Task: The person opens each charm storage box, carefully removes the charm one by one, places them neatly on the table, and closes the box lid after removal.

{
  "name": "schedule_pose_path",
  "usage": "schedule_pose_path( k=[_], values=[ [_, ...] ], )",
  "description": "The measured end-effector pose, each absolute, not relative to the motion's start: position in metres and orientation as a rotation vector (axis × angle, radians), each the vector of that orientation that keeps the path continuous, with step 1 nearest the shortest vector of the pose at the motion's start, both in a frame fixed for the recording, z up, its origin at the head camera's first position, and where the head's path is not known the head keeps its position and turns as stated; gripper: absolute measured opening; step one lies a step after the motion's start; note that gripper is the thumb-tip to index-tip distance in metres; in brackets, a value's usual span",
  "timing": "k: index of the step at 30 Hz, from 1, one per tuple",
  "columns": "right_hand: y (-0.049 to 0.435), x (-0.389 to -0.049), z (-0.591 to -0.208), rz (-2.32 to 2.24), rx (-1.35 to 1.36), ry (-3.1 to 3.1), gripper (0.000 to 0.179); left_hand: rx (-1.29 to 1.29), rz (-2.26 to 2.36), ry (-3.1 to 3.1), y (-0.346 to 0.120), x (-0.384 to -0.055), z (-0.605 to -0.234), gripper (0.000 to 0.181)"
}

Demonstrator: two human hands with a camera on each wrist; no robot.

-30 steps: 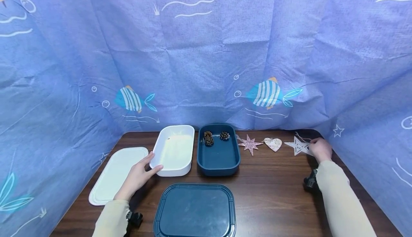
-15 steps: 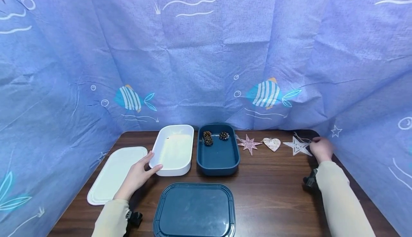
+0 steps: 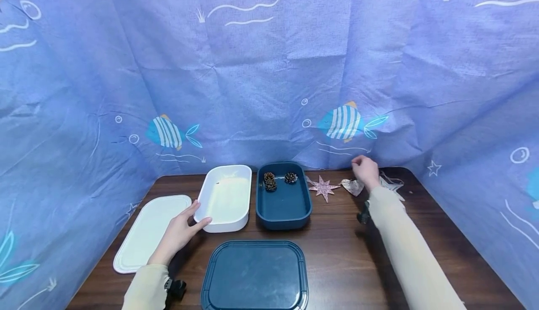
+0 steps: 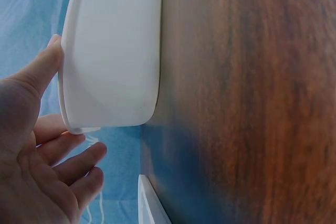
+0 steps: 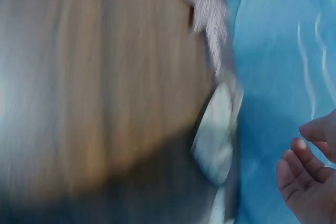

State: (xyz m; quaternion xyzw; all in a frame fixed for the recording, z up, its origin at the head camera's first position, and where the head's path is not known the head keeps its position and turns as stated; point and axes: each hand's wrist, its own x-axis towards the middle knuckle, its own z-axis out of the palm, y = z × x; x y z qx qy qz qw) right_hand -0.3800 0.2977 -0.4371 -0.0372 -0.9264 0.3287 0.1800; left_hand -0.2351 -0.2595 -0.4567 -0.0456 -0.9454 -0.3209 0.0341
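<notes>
A white box [image 3: 227,195] stands at the left of the table's back part. My left hand [image 3: 178,232] holds its near left corner, thumb [image 4: 48,59] at the rim and fingertips round the corner in the left wrist view. Over the back edge of the table, by the heart ornament [image 3: 353,187], hovers my right hand [image 3: 367,172]. Its fingers [image 5: 294,171] curl loosely, and nothing shows between them and the thumb. The heart is partly covered by this hand. A white star ornament [image 3: 392,186] lies to the right, partly behind the sleeve.
Several pine cones [image 3: 270,184] lie in a dark blue box [image 3: 284,221]. Right of it is a pink glittery star [image 3: 323,188]. A dark blue lid [image 3: 254,275] lies in front, a white lid [image 3: 151,232] at the left. A patterned blue cloth [image 3: 269,90] hangs behind.
My right hand has left the white star and moved left to the heart. The left hand has stayed at the white box. The view has shifted slightly.
</notes>
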Motion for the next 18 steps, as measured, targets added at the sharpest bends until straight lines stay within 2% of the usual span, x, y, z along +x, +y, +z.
schedule_pose_path(
  k=[18],
  values=[
    [0.145,-0.419,-0.393,1.084,0.272,-2.710,0.026,-0.091,-1.054,-2.865,-0.263,-0.236,-0.466,0.099]
  ],
)
